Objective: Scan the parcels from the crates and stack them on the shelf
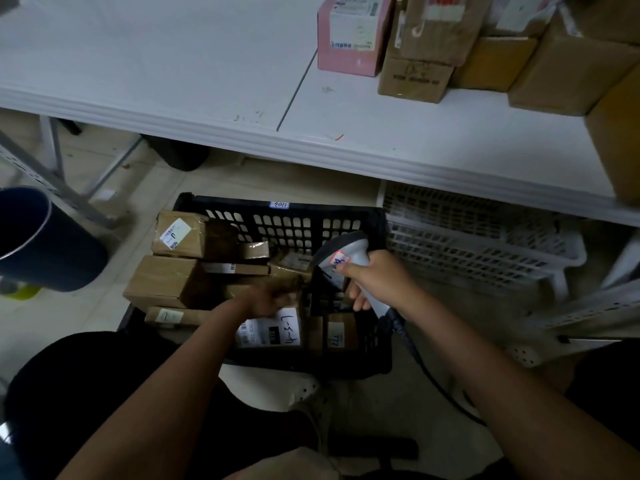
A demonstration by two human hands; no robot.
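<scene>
Parcels (166, 282) mostly remained in the black crate (277, 220); few stood on the tabletop (173, 81). Your right hand (375, 280) gripped the scanner (341, 252); your blurred left hand (268, 299) perhaps grasped one, fingers unclear.

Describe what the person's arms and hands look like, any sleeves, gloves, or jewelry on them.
Both forearms are bare as far as the frame shows: no sleeve reaches into view on either arm. The left hand is motion-blurred, so small details there cannot be made out. The right hand is sharper and shows no glove; no watch or band is visible at its wrist. No rings can be made out.
</scene>
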